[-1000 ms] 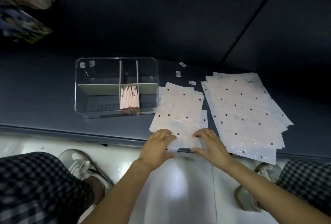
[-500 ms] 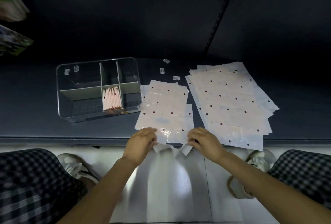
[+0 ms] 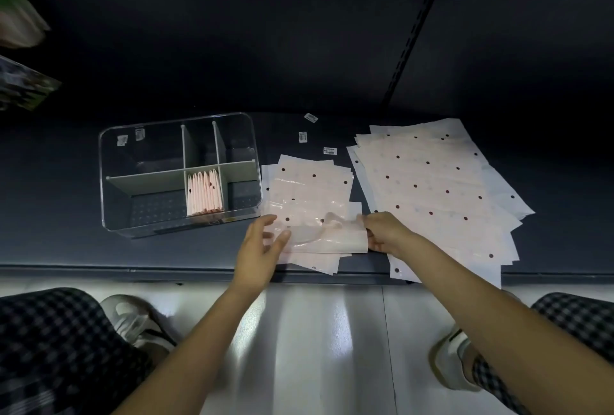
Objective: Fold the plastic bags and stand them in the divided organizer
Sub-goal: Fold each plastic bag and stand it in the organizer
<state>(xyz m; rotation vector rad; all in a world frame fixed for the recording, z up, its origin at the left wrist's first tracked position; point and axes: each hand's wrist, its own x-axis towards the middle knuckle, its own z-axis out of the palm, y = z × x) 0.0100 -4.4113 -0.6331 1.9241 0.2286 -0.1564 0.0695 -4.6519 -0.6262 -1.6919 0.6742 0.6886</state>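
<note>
Three small labels (image 3: 330,151) near the shelf's (image 3: 66,248) back, print unreadable, dotted plastic bag (image 3: 319,232) lengthwise along the front edge, left hand (image 3: 262,248) spread on it, right hand (image 3: 382,232) pinching its end

Clear divided plastic organizer (image 3: 179,178) near shelf's front edge; folded pink dotted bags (image 3: 203,193) upright in its middle front compartment.
</note>
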